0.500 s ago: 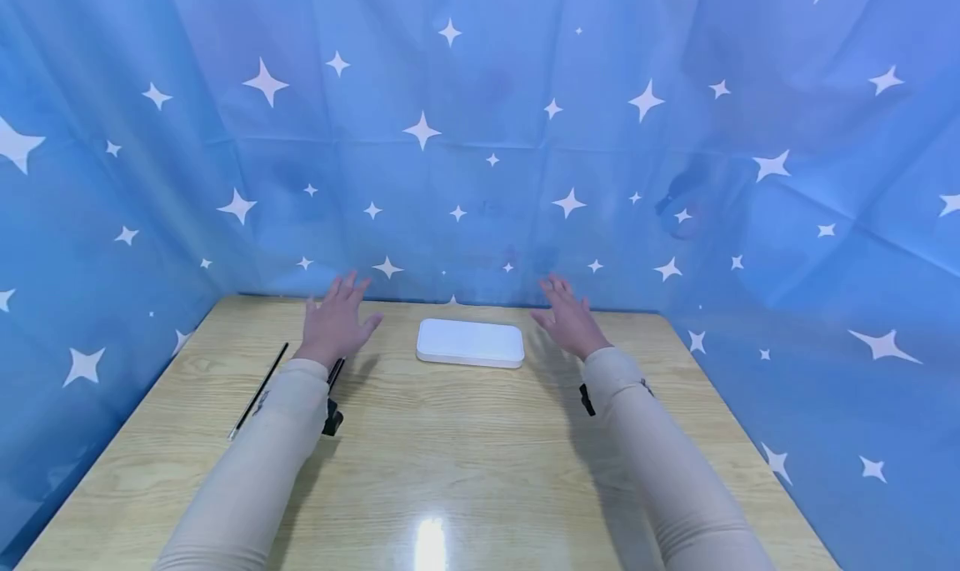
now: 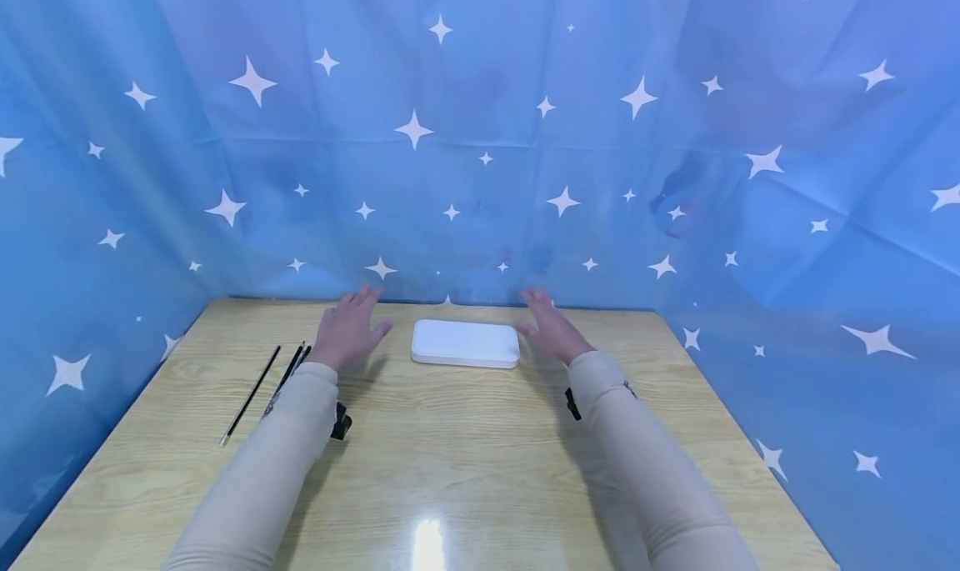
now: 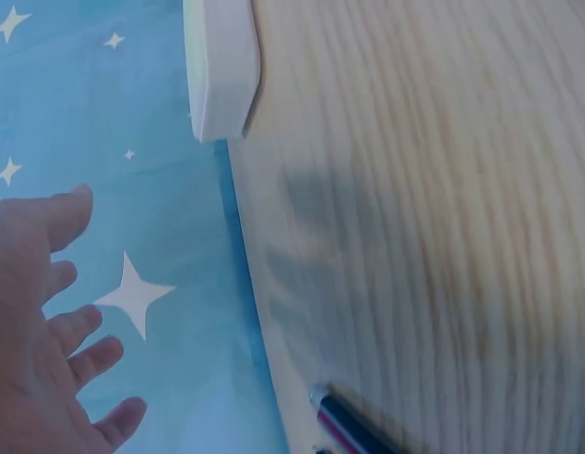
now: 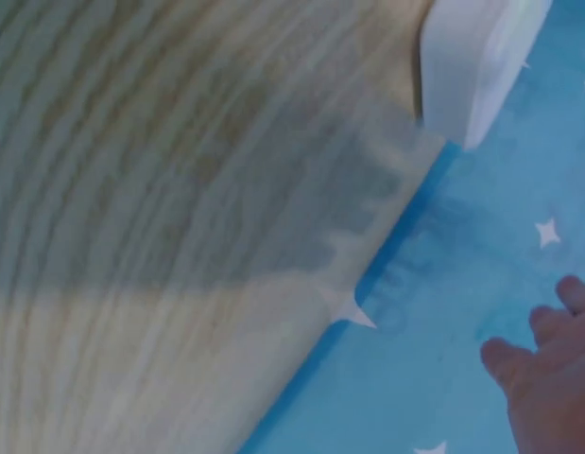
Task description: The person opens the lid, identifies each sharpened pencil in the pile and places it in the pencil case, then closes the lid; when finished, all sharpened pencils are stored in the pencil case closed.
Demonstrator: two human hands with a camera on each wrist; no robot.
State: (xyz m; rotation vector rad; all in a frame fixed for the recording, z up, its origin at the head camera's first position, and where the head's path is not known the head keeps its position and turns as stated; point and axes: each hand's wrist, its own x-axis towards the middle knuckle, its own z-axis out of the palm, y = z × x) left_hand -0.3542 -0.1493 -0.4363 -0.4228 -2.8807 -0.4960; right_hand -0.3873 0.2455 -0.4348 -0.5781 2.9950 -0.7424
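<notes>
From the head view I see a light wooden surface (image 2: 450, 454) enclosed on three sides by a blue curtain (image 2: 480, 137) printed with white stars. A flat white rectangular box (image 2: 465, 343) with rounded corners lies closed near the far edge of the surface, roughly in the middle, close to the curtain. My left hand (image 2: 347, 329) hovers just to the left of the box, palm down, its fingers (image 2: 360, 298) straight and slightly spread, gripping nothing and apart from the box. My right hand (image 2: 550, 325) hovers just to the right of the box in the same pose, fingers relaxed and apart, also holding nothing; I cannot tell whether it brushes the box's right end. Both forearms wear pale beige sleeves (image 2: 262, 471), each with a small black strap fitting near the wrist. To the left of my left arm, thin dark pencils (image 2: 258, 388) lie on the surface, angled toward the far edge, partly hidden by the sleeve. In the left wrist view, the open fingers (image 3: 75, 331) show against the curtain, with one corner of the box (image 3: 221, 66) and a dark pencil tip (image 3: 344, 421) visible. In the right wrist view, fingertips (image 4: 547, 350) appear beside the curtain, with the box's end (image 4: 476, 57) at the top.
</notes>
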